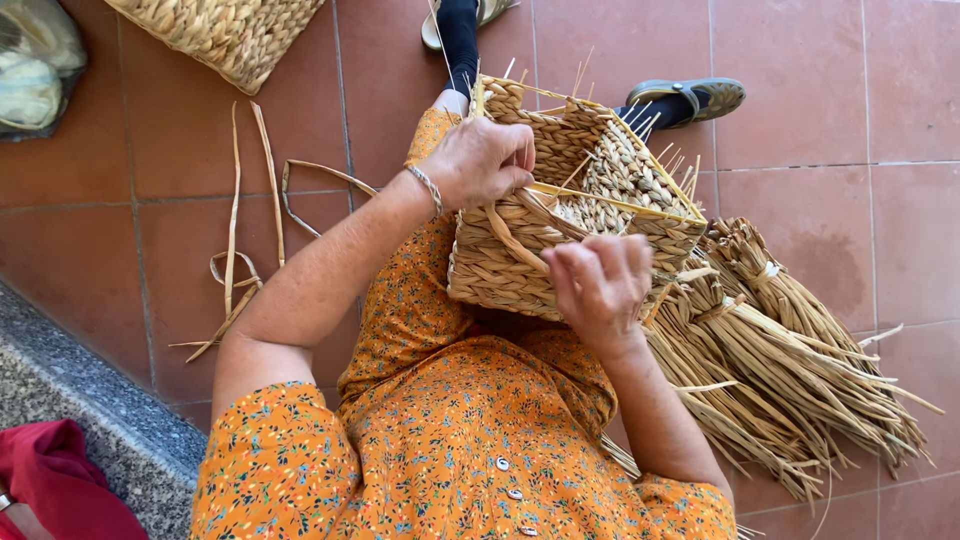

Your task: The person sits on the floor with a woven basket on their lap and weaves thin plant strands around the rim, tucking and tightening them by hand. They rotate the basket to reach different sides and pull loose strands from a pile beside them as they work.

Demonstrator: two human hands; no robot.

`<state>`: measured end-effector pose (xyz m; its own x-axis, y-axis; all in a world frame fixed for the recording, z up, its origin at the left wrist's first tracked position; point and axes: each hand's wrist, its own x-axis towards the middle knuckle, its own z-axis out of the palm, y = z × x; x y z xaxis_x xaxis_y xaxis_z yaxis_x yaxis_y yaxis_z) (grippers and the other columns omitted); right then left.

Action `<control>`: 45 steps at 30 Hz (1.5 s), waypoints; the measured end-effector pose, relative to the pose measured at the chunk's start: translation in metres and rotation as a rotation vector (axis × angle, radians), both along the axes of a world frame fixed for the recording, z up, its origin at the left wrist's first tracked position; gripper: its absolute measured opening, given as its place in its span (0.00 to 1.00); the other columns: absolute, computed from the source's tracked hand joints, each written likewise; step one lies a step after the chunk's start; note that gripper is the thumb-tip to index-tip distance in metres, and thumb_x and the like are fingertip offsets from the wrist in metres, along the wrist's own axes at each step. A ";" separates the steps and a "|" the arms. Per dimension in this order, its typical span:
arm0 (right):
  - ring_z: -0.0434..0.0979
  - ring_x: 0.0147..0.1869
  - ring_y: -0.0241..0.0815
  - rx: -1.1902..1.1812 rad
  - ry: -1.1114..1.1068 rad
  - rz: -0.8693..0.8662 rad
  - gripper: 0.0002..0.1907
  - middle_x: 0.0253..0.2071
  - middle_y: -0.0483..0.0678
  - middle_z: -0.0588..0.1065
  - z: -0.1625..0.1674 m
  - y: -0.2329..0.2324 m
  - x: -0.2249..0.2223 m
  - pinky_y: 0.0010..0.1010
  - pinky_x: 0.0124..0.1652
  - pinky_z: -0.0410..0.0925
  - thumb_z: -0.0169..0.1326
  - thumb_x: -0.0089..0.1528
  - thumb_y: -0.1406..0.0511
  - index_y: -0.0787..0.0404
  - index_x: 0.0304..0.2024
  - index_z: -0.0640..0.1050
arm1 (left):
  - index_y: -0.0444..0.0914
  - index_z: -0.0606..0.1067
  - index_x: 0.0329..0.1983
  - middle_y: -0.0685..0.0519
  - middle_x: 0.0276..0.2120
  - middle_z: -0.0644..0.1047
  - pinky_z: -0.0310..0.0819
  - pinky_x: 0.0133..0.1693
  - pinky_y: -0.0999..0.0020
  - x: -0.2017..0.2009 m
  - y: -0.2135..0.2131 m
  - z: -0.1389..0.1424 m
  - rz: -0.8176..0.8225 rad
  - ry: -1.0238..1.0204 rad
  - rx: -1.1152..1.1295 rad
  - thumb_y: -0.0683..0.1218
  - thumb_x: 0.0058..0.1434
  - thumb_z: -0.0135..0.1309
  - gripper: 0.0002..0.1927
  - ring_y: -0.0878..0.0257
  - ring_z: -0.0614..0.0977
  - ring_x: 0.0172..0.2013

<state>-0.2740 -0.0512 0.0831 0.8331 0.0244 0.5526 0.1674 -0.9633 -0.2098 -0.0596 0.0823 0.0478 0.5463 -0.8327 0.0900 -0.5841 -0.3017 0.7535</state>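
A half-woven straw basket (500, 265) rests on my lap, its rim bristling with thin upright stakes. My left hand (478, 160), with a thin bracelet at the wrist, grips the basket's near-left rim and a flat straw strand (513, 240) that curves down across the wall. My right hand (598, 283) pinches the same strand against the basket's front edge. I wear an orange flowered dress (450, 440), dark socks and sandals.
Bundles of dried straw (790, 360) lie on the red tile floor to my right. Loose straw strips (240, 230) lie at left. A finished woven basket (225, 35) sits at top left, a bag (35, 60) in the corner, and red cloth (55, 480) on a grey ledge.
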 end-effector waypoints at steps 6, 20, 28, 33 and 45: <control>0.77 0.33 0.47 0.097 0.370 -0.114 0.12 0.35 0.50 0.75 -0.021 -0.001 -0.032 0.39 0.34 0.69 0.66 0.59 0.63 0.59 0.39 0.76 | 0.40 0.81 0.32 0.55 0.25 0.81 0.76 0.35 0.68 0.015 -0.006 0.008 -0.099 0.067 0.038 0.46 0.51 0.67 0.08 0.66 0.82 0.28; 0.77 0.51 0.49 -0.038 -0.146 -0.366 0.09 0.48 0.54 0.71 0.040 -0.063 -0.075 0.36 0.49 0.75 0.65 0.68 0.73 0.60 0.49 0.79 | 0.39 0.84 0.36 0.56 0.28 0.83 0.78 0.36 0.71 0.021 -0.004 0.009 -0.256 0.295 0.058 0.48 0.55 0.62 0.09 0.70 0.83 0.30; 0.82 0.52 0.52 0.209 -0.326 0.094 0.09 0.51 0.57 0.78 -0.008 -0.006 0.006 0.37 0.50 0.80 0.63 0.63 0.71 0.63 0.45 0.79 | 0.40 0.83 0.33 0.55 0.28 0.82 0.78 0.39 0.64 0.014 -0.010 0.004 -0.250 0.125 0.101 0.49 0.51 0.62 0.09 0.61 0.85 0.33; 0.81 0.53 0.50 0.239 -0.164 0.061 0.15 0.51 0.54 0.79 -0.013 0.003 0.028 0.37 0.52 0.76 0.62 0.62 0.75 0.66 0.52 0.80 | 0.39 0.82 0.34 0.53 0.27 0.82 0.78 0.36 0.68 0.014 -0.012 -0.005 -0.264 0.203 0.036 0.48 0.51 0.63 0.10 0.64 0.84 0.31; 0.77 0.58 0.52 0.098 -0.090 0.021 0.17 0.57 0.52 0.78 -0.026 0.011 0.021 0.39 0.58 0.71 0.60 0.59 0.73 0.65 0.51 0.79 | 0.34 0.76 0.58 0.52 0.33 0.80 0.76 0.37 0.74 0.033 -0.008 -0.013 -0.483 0.674 -0.103 0.44 0.62 0.62 0.21 0.72 0.79 0.33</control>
<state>-0.2527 -0.0400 0.0575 0.7801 -0.0160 0.6255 0.2100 -0.9350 -0.2859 -0.0262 0.0744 0.0351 0.0951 -0.9947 -0.0393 -0.0457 -0.0438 0.9980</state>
